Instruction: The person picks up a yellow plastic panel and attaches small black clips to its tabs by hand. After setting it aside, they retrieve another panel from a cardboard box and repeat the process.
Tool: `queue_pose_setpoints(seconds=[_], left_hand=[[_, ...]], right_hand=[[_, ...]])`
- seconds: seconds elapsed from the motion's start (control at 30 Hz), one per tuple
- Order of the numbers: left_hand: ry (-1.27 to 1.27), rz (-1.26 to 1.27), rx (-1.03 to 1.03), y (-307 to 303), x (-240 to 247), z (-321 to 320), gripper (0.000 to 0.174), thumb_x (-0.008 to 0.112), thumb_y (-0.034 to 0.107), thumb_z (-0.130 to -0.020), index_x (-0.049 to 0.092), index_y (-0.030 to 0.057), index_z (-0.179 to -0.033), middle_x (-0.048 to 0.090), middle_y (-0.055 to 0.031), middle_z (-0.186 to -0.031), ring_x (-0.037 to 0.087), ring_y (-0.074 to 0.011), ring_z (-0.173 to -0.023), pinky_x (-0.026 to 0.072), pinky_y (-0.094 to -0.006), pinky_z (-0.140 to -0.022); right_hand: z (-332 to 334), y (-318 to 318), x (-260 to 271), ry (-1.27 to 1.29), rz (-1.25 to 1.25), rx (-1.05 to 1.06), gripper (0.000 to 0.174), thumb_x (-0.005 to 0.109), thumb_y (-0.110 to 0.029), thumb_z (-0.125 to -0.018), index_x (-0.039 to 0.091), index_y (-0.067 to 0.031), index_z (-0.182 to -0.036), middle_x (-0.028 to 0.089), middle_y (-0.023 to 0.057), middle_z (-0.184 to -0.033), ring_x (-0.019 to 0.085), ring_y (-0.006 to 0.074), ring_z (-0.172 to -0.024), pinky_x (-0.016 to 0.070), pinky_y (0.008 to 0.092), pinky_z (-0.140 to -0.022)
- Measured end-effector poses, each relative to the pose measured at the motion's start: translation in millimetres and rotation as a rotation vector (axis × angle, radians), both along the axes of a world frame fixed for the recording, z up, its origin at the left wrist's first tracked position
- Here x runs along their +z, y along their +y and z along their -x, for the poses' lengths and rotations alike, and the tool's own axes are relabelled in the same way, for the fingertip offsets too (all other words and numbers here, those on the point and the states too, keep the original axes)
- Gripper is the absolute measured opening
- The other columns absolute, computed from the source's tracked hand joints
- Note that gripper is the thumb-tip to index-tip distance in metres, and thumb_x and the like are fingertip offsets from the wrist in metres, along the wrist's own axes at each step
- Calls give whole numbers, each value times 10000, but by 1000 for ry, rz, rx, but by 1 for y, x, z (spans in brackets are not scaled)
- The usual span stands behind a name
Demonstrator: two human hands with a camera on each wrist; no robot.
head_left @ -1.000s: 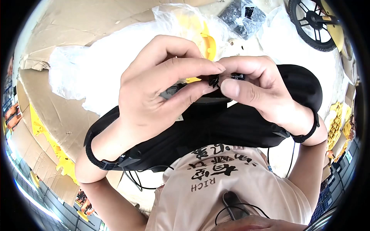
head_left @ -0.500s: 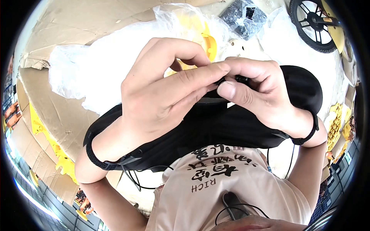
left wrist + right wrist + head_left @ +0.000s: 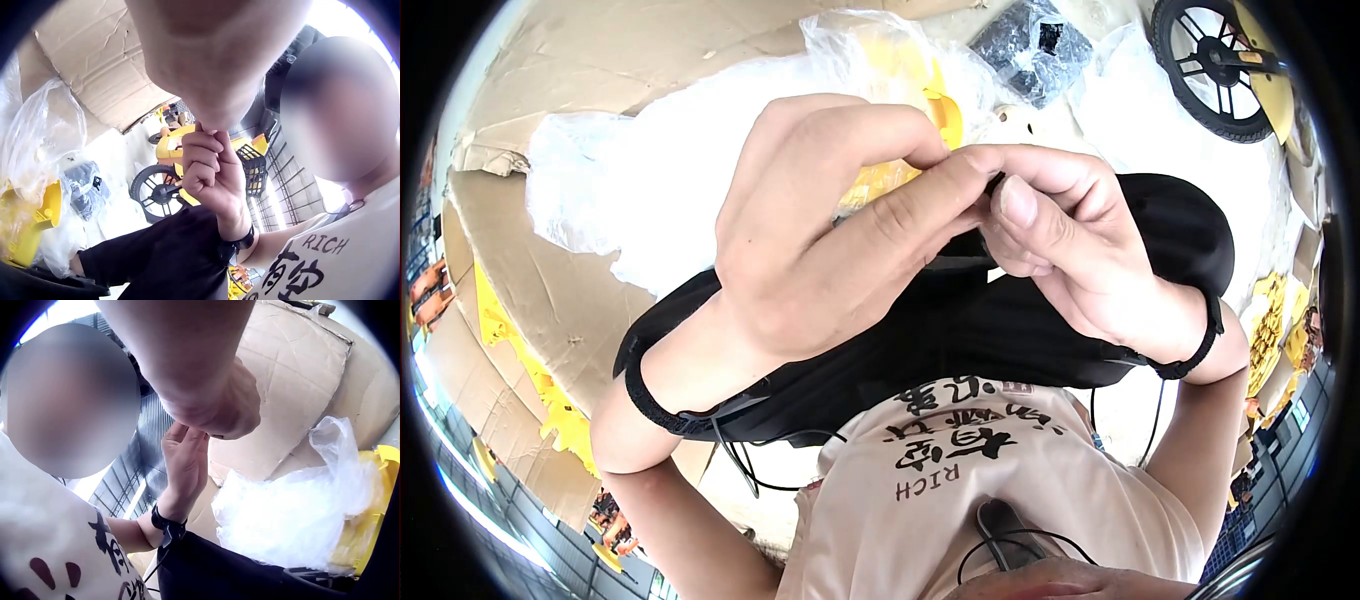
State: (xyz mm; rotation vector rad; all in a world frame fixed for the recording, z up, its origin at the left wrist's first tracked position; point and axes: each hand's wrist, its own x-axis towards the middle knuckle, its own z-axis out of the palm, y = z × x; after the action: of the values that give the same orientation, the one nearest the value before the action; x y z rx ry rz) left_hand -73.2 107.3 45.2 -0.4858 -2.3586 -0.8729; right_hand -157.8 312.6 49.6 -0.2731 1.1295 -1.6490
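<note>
In the head view my left hand (image 3: 820,230) and right hand (image 3: 1080,235) meet at their fingertips above the lap. Between them shows a sliver of a small black part (image 3: 996,183), mostly hidden by the fingers; its kind cannot be made out. The right thumb and index finger pinch it from one side, while the left thumb and fingers hold it from the other. Seen from the left wrist, the right hand (image 3: 215,175) has its other fingers curled in. The right wrist view shows the left hand (image 3: 187,459) touching the right fingertips.
Black trousers (image 3: 1180,225) cover the lap beneath the hands. Beyond lie clear plastic bags (image 3: 690,170), a yellow plastic part (image 3: 945,112) and a dark wrapped package (image 3: 1035,50). A spoked wheel (image 3: 1215,65) stands at upper right. Cardboard (image 3: 530,290) covers the left side.
The left hand has turned and shifted slightly, its back now facing the camera more. The black part, plainly seen earlier, is now nearly covered. The right thumb has moved up along it.
</note>
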Motion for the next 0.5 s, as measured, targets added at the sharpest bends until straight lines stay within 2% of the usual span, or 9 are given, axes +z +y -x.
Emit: queue_pose_setpoints(seconds=[0.17, 0.27, 0.37, 0.43, 0.5], left_hand=[[46, 61, 55, 1, 2, 0, 390, 802, -23, -665, 747, 39, -1046, 627, -60, -973, 580, -226, -861, 473, -303, -721], [69, 56, 89, 2, 4, 2, 353, 807, -26, -684, 746, 38, -1026, 628, -59, -969, 585, -222, -857, 476, -301, -716], [84, 47, 114, 0, 8, 5, 314, 803, -30, -710, 742, 34, -1011, 627, -57, -969, 590, -210, -858, 479, -294, -709], [-11, 5, 107, -1, 13, 3, 296, 796, -37, -726, 736, 27, -1009, 632, -64, -967, 603, -207, -853, 490, -288, -713], [-91, -17, 102, -1, 17, 0, 277, 784, -49, -750, 731, 17, -1014, 641, -75, -971, 619, -200, -855, 506, -285, -725]], right_hand=[[-6, -3, 1, -183, 105, -47, 381, 558, -223, -1023, 568, -9, -1338, 540, -29, -783, 343, 38, -603, 302, 204, -538], [-10, -11, 15, -187, -11, -129, 392, 535, -242, -1034, 553, -1, -1342, 479, -48, -764, 326, 27, -599, 291, 189, -533], [-2, -13, 11, -157, 95, -218, 395, 512, -254, -1044, 538, 17, -1331, 425, -50, -751, 313, 20, -600, 276, 178, -530], [4, -16, 14, -103, 41, -296, 385, 503, -259, -1046, 537, 31, -1297, 421, -39, -760, 312, 22, -604, 274, 182, -531], [5, -15, 10, -151, 89, -210, 385, 521, -246, -1027, 532, 36, -1289, 433, -26, -771, 319, 25, -610, 278, 185, -535]])
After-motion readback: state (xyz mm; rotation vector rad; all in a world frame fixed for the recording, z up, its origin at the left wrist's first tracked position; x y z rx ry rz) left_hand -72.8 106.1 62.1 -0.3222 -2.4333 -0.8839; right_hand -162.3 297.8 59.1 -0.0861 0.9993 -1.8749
